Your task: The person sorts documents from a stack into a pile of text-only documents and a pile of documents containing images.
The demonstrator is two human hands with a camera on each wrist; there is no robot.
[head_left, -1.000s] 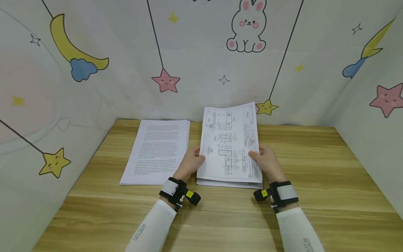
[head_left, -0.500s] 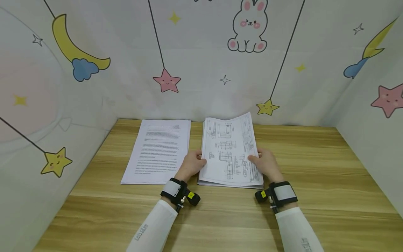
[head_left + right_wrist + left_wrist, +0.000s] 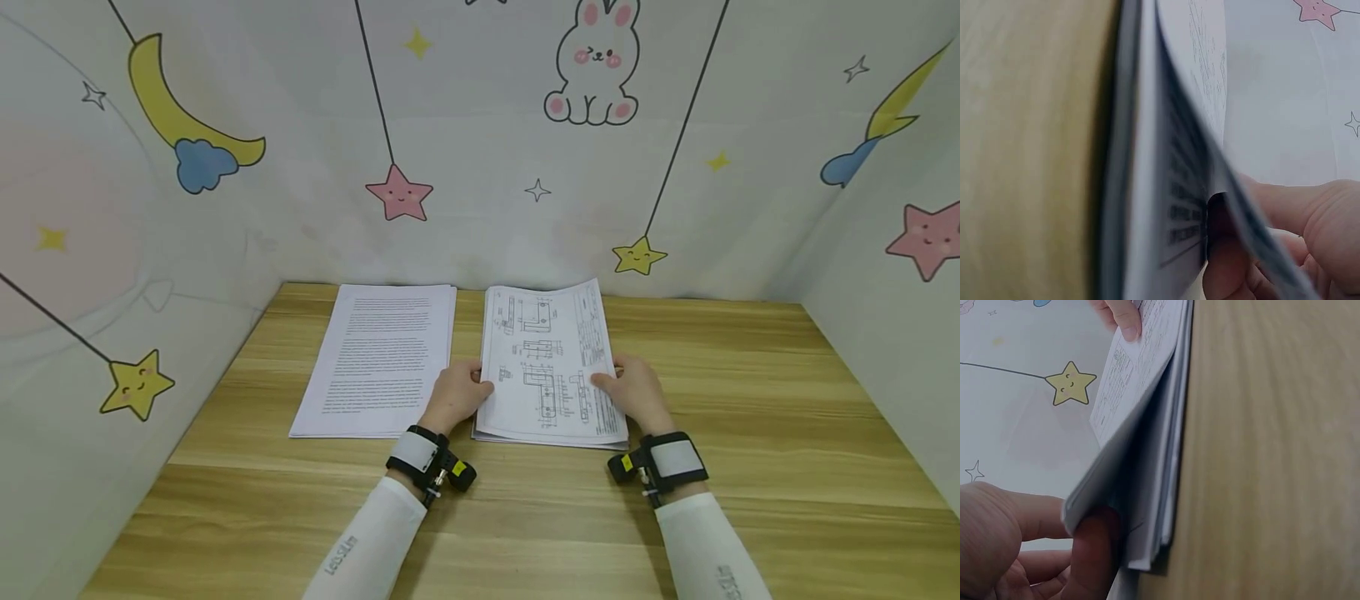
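Note:
In the head view, a top batch of paper printed with technical drawings (image 3: 543, 358) lies just above a paper stack (image 3: 510, 442). My left hand (image 3: 455, 393) pinches its left edge, thumb on top and fingers underneath. On the opposite edge my right hand (image 3: 636, 392) grips it the same way. The left wrist view shows a dark gap between the held paper (image 3: 1116, 434) and the sheets below (image 3: 1163, 481). Seen from the right wrist, the held edge (image 3: 1235, 194) bends up over a page with printed text (image 3: 1182, 206). How many sheets are held, I cannot tell.
A second stack of text-printed paper (image 3: 378, 358) lies flat to the left, close beside my left hand. The wood-grain table (image 3: 540, 525) ends at a white cloth backdrop (image 3: 480, 233) with cartoon prints, which also closes off both sides.
The held paper has come down and toward me, now nearly level with the stack beneath. Both hands have lowered slightly with it and keep their hold.

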